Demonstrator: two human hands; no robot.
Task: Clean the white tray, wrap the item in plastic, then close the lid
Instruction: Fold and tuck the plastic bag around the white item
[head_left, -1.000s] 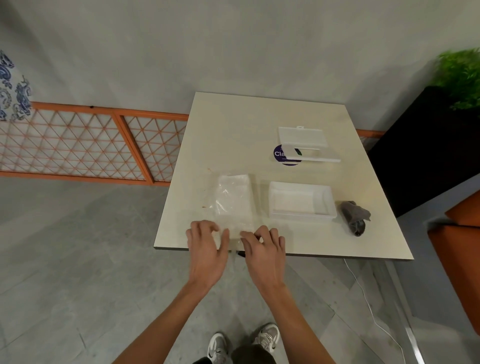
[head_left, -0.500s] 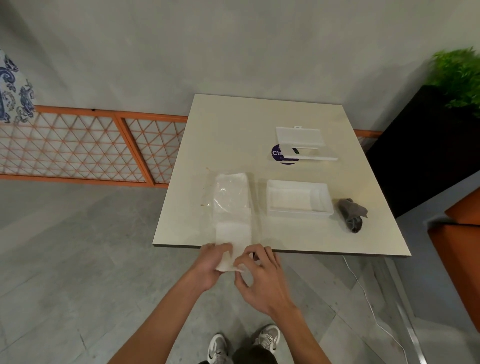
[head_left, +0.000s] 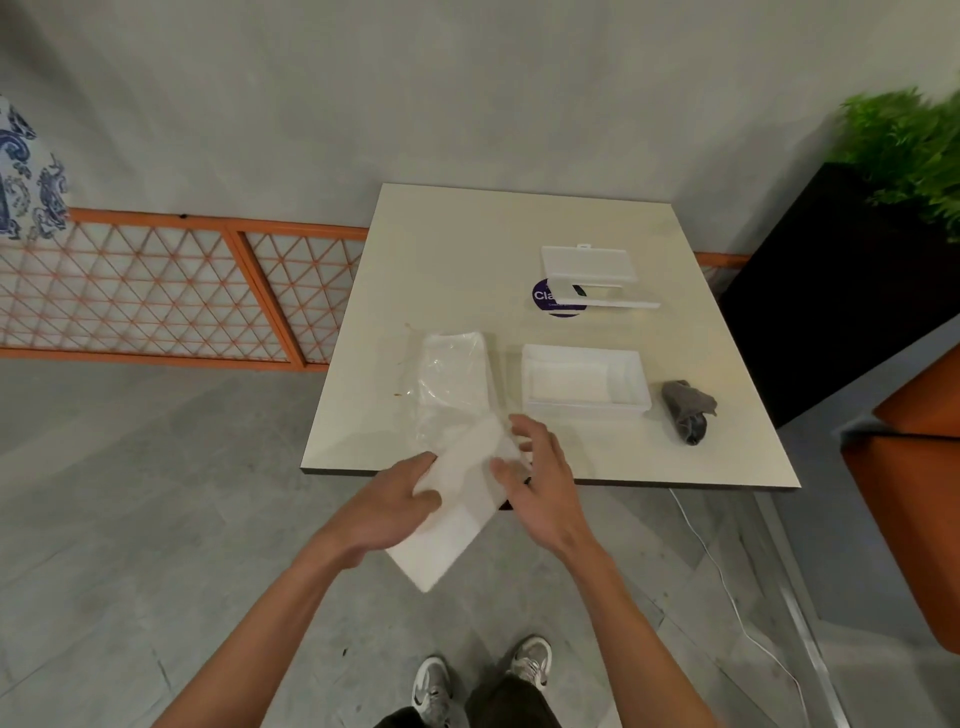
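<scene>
- Head view: left hand grips the white item, a flat rectangular slab, thumb on top and fingers curled under its left edge.
- Item is tilted and held off the table at the near edge; lower end hangs over the floor, upper end reaches over the tabletop.
- Plastic sheet is clear and crumpled. It lies on the table left of centre, its near end draped over the item's upper end.
- Right hand: fingers spread, thumb touching the item's plastic-covered upper end. Cannot tell if it pinches the film.
- White tray sits on the table right of the plastic, apart from both hands.
- Grey cloth is bunched up just right of the tray.
- White case lies open at the far side, partly over a purple round sticker.
- Off the table: orange lattice fence on the left, green plant top right.
</scene>
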